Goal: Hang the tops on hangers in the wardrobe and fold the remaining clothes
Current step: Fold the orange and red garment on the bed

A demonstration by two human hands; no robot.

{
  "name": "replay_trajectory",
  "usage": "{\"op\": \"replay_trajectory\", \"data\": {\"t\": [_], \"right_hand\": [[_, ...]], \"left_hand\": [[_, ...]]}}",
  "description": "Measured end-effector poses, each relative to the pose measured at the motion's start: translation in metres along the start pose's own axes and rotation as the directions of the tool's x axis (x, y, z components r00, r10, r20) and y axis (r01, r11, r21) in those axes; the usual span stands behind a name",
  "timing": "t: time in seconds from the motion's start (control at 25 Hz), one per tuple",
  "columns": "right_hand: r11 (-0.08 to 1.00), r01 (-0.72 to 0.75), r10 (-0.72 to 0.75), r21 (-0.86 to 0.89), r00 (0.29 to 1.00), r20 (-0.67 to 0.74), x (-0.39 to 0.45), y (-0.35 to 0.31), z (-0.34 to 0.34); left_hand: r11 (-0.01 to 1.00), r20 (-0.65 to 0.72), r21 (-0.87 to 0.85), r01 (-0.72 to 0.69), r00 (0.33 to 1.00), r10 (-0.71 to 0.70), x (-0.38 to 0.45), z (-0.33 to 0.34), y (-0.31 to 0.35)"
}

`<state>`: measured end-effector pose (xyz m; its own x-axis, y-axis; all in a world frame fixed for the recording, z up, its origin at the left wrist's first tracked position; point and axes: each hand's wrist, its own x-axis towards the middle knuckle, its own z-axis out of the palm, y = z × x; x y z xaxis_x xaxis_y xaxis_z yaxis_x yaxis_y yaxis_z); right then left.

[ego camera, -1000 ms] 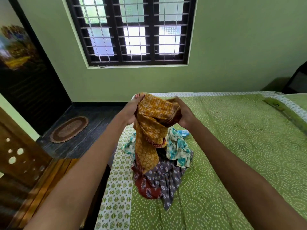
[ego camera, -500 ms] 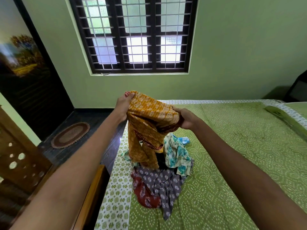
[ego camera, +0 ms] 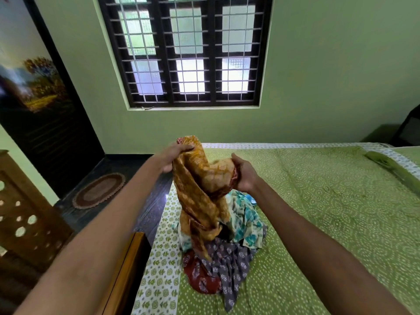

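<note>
Mustard printed top, bunched, maroon-trimmed, dangling.

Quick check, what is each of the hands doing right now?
Left hand: closed, gripping the upper end of the orange garment.
Right hand: closed, gripping the same orange garment, bunched, lower down on its right side.

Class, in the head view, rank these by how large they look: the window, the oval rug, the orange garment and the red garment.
1. window
2. orange garment
3. and 4. oval rug and red garment: look alike, and the red one is partly covered, so unranked.
</note>
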<state>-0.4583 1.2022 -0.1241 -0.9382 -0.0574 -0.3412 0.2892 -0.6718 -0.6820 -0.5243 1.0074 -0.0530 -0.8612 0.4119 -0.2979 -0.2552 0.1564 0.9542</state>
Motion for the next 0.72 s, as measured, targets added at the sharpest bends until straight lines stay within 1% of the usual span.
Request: {"op": "replay_trajectory", "data": {"t": [0.04,0.08,0.12,0.16,0.2,0.24,0.28,0.32,0.36,0.4,0.48,0.52,0.56,0.64,0.68,0.72], "right_hand": [[0.994,0.091,-0.091,0.061,0.996,-0.003,-0.002,-0.008,-0.001],[0.964,0.185,-0.185,0.189,0.983,-0.016,-0.002,-0.018,-0.006],[0.907,0.267,-0.273,0.324,0.962,-0.029,-0.004,-0.026,-0.011],[0.842,0.302,-0.333,0.447,0.943,-0.010,0.004,-0.025,-0.020],[0.825,0.253,-0.303,0.506,0.953,0.016,0.011,-0.017,-0.028],[0.895,0.177,-0.175,0.410,0.984,-0.043,0.013,-0.002,-0.030],[0.968,0.061,-0.038,0.243,0.995,-0.097,0.013,0.014,-0.026],[0.994,-0.066,0.074,0.083,0.993,-0.095,0.014,0.028,-0.023],[0.992,-0.124,0.125,0.019,0.987,-0.105,0.015,0.037,-0.024],[0.992,-0.120,0.122,0.023,0.990,-0.075,0.012,0.038,-0.023],[0.997,-0.062,0.063,0.038,0.998,-0.030,-0.002,0.028,-0.027],[1.000,-0.025,0.025,-0.005,0.999,-0.032,-0.009,0.021,-0.027],[0.996,-0.017,0.014,-0.083,0.999,-0.035,-0.010,0.016,-0.030],[0.967,-0.080,0.072,-0.242,0.997,-0.041,-0.014,0.010,-0.024],[0.956,-0.120,0.116,-0.268,0.993,-0.032,-0.015,0.009,-0.022],[0.964,-0.127,0.133,-0.233,0.991,0.013,-0.017,0.007,-0.019]], "left_hand": [[0.999,-0.030,-0.049,-0.004,1.000,0.002,0.001,-0.007,-0.001],[0.994,-0.066,-0.108,-0.017,0.998,0.010,0.002,-0.014,0.002],[0.988,-0.099,-0.154,-0.029,0.995,0.014,0.003,-0.021,0.007],[0.983,-0.123,-0.177,-0.039,0.992,0.017,0.004,-0.025,0.011],[0.983,-0.132,-0.177,-0.041,0.991,0.017,0.003,-0.024,0.015],[0.984,-0.121,-0.173,-0.031,0.993,0.010,0.002,-0.020,0.017],[0.987,-0.091,-0.161,-0.013,0.996,-0.002,0.001,-0.015,0.016],[0.990,-0.048,-0.137,0.012,0.999,-0.019,0.000,-0.008,0.013],[0.995,-0.003,-0.096,0.040,0.999,-0.041,-0.001,-0.003,0.009],[0.996,0.027,-0.061,0.062,0.998,-0.060,-0.001,0.000,0.005],[0.997,0.018,-0.025,0.067,0.998,-0.067,0.003,-0.004,0.000],[0.999,-0.006,0.004,0.045,0.999,-0.045,0.005,-0.009,0.001],[0.999,-0.026,0.035,0.012,1.000,-0.011,0.007,-0.012,0.003],[0.995,-0.058,0.089,-0.040,0.997,0.045,0.012,-0.017,0.003],[0.992,-0.071,0.116,-0.041,0.996,0.050,0.014,-0.019,0.002],[0.990,-0.082,0.139,-0.031,0.996,0.043,0.015,-0.021,0.000]]}}
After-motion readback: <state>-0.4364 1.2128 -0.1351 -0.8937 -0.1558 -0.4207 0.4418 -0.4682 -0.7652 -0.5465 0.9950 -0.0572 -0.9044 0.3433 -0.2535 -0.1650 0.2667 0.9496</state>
